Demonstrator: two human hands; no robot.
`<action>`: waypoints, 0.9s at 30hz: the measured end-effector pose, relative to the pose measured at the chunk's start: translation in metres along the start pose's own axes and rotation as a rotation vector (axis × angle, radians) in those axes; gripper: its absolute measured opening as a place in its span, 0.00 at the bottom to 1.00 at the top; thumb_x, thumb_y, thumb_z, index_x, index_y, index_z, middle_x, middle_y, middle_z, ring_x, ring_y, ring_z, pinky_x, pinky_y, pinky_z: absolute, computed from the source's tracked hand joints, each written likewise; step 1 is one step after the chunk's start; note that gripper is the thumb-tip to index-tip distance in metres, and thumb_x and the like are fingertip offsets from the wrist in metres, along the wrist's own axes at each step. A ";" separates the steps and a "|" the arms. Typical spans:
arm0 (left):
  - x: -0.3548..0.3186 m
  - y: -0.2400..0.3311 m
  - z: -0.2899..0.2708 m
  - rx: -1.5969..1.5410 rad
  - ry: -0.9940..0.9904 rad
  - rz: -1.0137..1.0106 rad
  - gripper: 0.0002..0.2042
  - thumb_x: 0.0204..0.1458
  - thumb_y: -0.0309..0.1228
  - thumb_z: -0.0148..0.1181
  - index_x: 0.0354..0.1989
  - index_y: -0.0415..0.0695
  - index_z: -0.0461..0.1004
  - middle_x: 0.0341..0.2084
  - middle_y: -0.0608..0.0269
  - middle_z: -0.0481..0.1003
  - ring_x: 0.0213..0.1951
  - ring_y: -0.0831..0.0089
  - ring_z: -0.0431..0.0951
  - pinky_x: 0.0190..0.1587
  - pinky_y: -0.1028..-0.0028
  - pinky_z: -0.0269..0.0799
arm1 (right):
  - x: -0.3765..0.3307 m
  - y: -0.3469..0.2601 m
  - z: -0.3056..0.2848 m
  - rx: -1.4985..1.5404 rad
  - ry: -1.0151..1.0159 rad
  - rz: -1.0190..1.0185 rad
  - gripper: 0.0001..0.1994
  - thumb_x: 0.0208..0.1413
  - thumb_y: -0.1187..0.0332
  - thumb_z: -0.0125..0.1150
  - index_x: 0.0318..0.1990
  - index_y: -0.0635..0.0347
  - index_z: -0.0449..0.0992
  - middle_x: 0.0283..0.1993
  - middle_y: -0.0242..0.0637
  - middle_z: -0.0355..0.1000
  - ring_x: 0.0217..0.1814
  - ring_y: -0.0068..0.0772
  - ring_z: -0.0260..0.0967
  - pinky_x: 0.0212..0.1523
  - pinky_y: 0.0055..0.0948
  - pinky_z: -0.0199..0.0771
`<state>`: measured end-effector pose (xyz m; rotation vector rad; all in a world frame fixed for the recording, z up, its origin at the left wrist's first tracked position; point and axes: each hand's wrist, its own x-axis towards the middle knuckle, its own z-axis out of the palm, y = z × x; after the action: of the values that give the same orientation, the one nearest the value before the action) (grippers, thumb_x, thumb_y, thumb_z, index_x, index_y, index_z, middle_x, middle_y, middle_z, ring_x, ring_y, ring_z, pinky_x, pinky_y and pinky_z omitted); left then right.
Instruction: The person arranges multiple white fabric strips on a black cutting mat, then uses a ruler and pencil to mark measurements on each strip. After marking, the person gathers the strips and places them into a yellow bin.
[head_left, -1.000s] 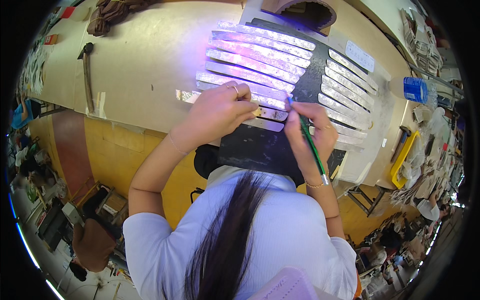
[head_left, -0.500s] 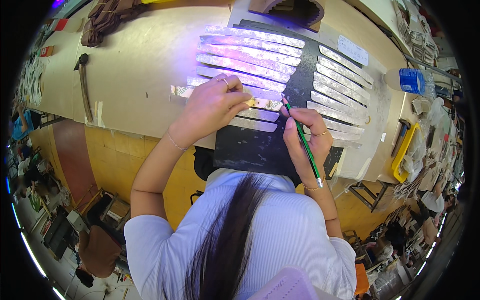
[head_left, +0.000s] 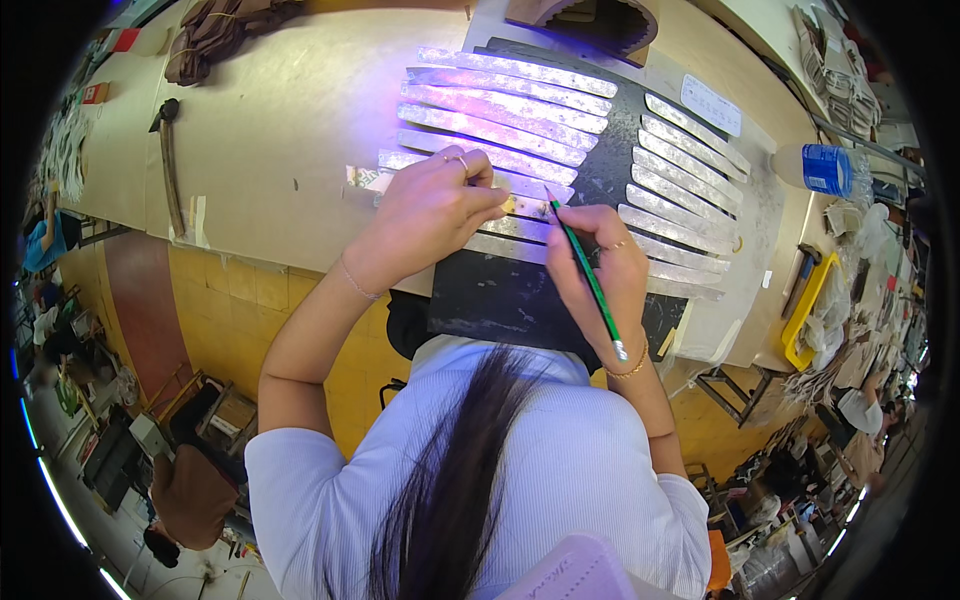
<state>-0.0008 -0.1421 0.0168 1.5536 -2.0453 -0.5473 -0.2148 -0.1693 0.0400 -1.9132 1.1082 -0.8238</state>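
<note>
A narrow pale strip with printed marks (head_left: 530,207) lies across the lower silvery strips. My left hand (head_left: 425,212) is closed, its thumb and fingertips pinched down on that pale strip. From my right hand (head_left: 612,265), closed around it, slants a green-and-black pencil (head_left: 588,275), its tip at the pale strip's upper edge, just right of my left fingertips. Silvery strips (head_left: 510,97) form a left column, and a second column of similar strips (head_left: 688,178) fans out on the right. Beneath them is a black mat (head_left: 500,300). My left hand hides part of the pale strip.
A hammer (head_left: 170,165) lies at the left, with brown bundles (head_left: 225,35) at the back. Behind the mat stands a block with a curved hollow (head_left: 640,30). On the right are a white card (head_left: 710,105), a blue-labelled bottle (head_left: 822,168) and a yellow tray (head_left: 800,335).
My right hand has moved left with the pencil, bringing its tip nearer my left fingers. My left hand keeps nearly the same place on the pale strip.
</note>
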 end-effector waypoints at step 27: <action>0.003 0.003 0.000 0.005 -0.015 -0.014 0.05 0.47 0.31 0.69 0.31 0.45 0.83 0.29 0.63 0.72 0.35 0.64 0.75 0.35 0.65 0.73 | 0.036 -0.007 0.009 -0.155 -0.290 0.111 0.07 0.57 0.68 0.63 0.32 0.60 0.72 0.23 0.46 0.75 0.27 0.52 0.76 0.29 0.47 0.73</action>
<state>-0.0040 -0.1442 0.0190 1.5727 -2.0493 -0.5609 -0.1900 -0.1968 0.0467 -2.0010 1.1112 -0.3927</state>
